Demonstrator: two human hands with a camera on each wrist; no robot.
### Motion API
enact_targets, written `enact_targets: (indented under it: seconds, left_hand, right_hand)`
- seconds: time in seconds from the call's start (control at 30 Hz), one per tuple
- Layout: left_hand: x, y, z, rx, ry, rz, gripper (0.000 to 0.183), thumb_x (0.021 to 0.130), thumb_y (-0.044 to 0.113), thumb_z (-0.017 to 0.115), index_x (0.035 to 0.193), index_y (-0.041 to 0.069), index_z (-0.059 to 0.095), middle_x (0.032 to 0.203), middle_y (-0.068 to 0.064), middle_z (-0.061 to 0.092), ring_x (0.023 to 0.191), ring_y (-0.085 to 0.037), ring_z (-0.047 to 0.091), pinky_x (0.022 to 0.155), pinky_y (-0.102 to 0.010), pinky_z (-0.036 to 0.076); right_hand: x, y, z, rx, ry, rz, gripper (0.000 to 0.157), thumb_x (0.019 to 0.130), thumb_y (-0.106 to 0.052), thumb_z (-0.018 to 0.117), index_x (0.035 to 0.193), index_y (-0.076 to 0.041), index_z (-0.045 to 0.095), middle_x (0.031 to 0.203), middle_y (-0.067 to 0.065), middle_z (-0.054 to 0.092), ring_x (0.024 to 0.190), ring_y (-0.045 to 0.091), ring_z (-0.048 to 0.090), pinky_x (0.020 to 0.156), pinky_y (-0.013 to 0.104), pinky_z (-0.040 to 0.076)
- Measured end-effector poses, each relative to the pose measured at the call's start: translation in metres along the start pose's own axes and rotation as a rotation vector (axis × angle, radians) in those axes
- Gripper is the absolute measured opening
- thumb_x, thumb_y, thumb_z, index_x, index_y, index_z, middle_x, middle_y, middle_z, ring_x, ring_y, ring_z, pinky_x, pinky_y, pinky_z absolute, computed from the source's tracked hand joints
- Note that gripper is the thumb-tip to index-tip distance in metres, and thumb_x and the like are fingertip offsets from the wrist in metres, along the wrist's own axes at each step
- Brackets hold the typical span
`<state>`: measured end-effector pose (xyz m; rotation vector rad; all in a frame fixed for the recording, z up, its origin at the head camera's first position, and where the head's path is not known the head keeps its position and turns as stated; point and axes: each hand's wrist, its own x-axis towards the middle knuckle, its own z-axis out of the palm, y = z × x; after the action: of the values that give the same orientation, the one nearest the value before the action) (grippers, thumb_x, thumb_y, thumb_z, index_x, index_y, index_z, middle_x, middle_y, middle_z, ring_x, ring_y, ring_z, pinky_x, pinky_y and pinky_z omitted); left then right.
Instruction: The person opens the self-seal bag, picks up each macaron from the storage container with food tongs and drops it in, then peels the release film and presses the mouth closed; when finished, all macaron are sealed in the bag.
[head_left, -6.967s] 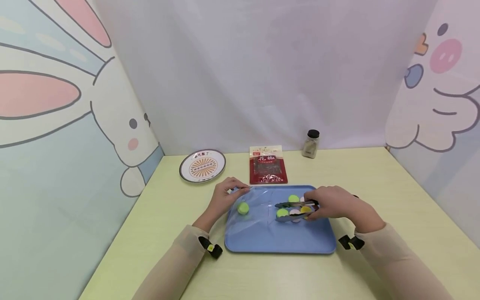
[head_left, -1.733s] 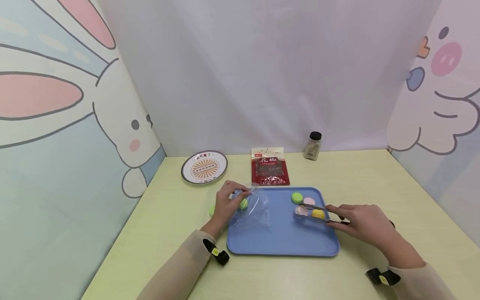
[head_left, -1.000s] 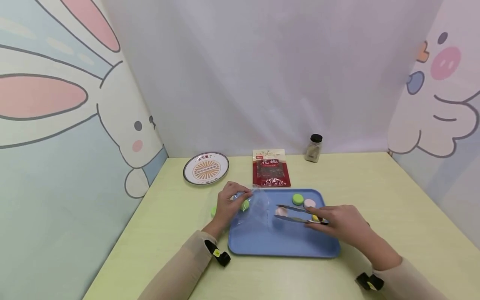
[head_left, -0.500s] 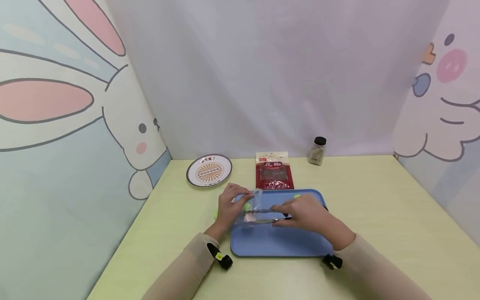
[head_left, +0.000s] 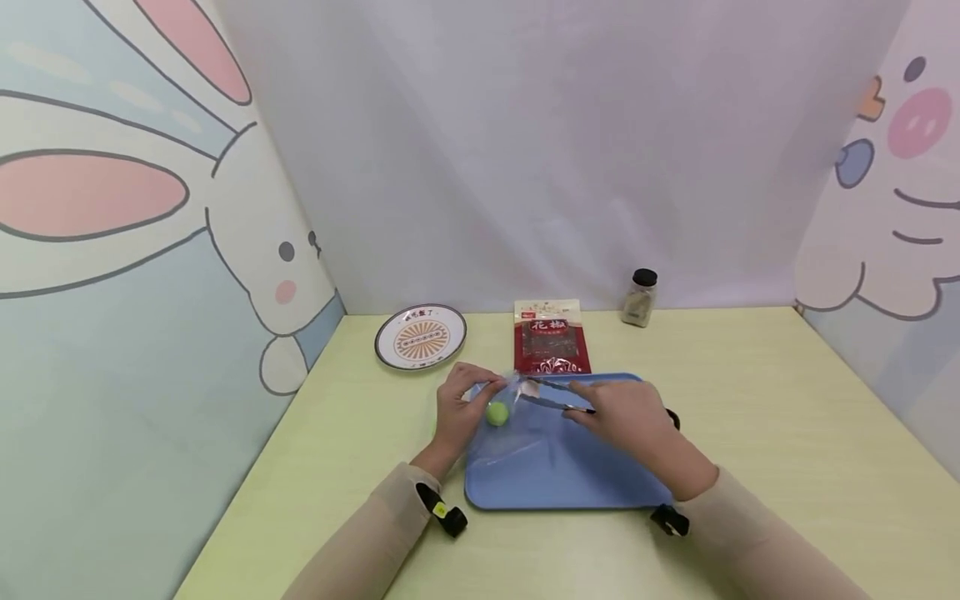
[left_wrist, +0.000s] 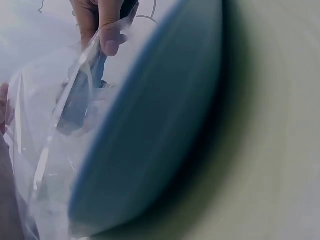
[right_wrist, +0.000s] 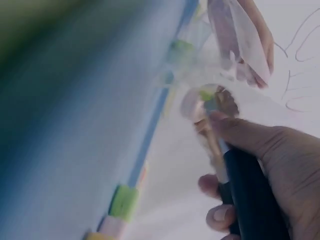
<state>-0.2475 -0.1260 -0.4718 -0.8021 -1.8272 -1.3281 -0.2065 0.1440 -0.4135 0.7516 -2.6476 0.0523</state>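
My left hand [head_left: 459, 407] pinches the top edge of a clear plastic bag [head_left: 501, 450] over the left side of the blue tray [head_left: 570, 493]. A green macaron [head_left: 497, 414] shows through the bag's film. In my right hand [head_left: 626, 419] is a pair of tongs [head_left: 547, 403], its tips holding a pale pink macaron [head_left: 529, 388] at the bag's mouth. The right wrist view also has the tongs' dark handle [right_wrist: 252, 190] in my grip. Farther along the tray there, a green macaron [right_wrist: 124, 202] and a pink macaron [right_wrist: 112, 226] sit side by side.
Behind the tray lies a red spice packet [head_left: 552, 340]. A white patterned plate [head_left: 421, 337] stands to its left, and a black-lidded jar [head_left: 640, 298] to its right. Fabric walls enclose the pale table [head_left: 757, 400].
The tongs have carried the pink macaron leftward from the tray's right half to the bag and lifted it towards the mouth. The left hand keeps pinching the bag.
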Motion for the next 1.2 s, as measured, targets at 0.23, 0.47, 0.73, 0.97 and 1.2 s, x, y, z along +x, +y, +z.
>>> enact_targets:
  seconds: [0.23, 0.47, 0.73, 0.97, 1.2]
  left_hand:
    - [-0.003, -0.004, 0.001, 0.016, 0.009, -0.040, 0.008, 0.086, 0.009, 0.080, 0.092, 0.012, 0.077, 0.088, 0.001, 0.073, 0.085, -0.016, 0.060, 0.077, -0.031, 0.048]
    - [-0.003, -0.003, 0.000, 0.032, 0.026, -0.052, 0.007, 0.086, 0.010, 0.081, 0.091, 0.014, 0.077, 0.089, 0.002, 0.074, 0.086, -0.017, 0.060, 0.077, -0.032, 0.049]
    - [-0.001, 0.002, 0.003, 0.050, 0.002, -0.007, 0.008, 0.086, 0.011, 0.081, 0.092, 0.014, 0.077, 0.088, 0.002, 0.074, 0.085, -0.017, 0.060, 0.076, -0.033, 0.047]
    - [0.001, 0.002, 0.003, 0.025, -0.015, 0.032, 0.010, 0.084, 0.004, 0.081, 0.091, 0.011, 0.077, 0.086, 0.000, 0.074, 0.083, -0.019, 0.060, 0.076, -0.031, 0.047]
    - [0.007, 0.006, 0.001, -0.106, -0.061, 0.024, 0.016, 0.078, -0.007, 0.081, 0.088, 0.005, 0.076, 0.085, -0.007, 0.073, 0.083, -0.023, 0.061, 0.078, -0.032, 0.048]
  right_hand:
    - [-0.001, 0.021, -0.026, 0.090, -0.173, 0.031, 0.047, 0.084, -0.056, 0.075, 0.118, -0.023, 0.076, 0.048, -0.013, 0.042, 0.045, 0.007, 0.040, 0.040, 0.028, 0.028]
    - [-0.008, 0.041, -0.039, 0.208, -0.285, -0.158, 0.034, 0.081, -0.053, 0.080, 0.103, -0.028, 0.077, 0.055, -0.020, 0.045, 0.047, -0.001, 0.039, 0.045, 0.024, 0.032]
    - [-0.002, 0.024, -0.015, 0.247, 0.058, -0.462, 0.042, 0.079, -0.049, 0.083, 0.110, -0.022, 0.078, 0.077, -0.012, 0.070, 0.057, -0.002, 0.057, 0.048, 0.018, 0.044]
    - [0.004, 0.020, -0.004, 0.208, 0.343, -0.535, 0.048, 0.076, -0.047, 0.086, 0.113, -0.018, 0.078, 0.082, -0.007, 0.073, 0.061, 0.003, 0.064, 0.045, 0.019, 0.044]
    - [0.015, 0.012, 0.002, 0.210, 0.258, -0.634, 0.049, 0.073, -0.042, 0.089, 0.114, -0.018, 0.077, 0.086, -0.008, 0.074, 0.069, 0.004, 0.067, 0.053, 0.019, 0.050]
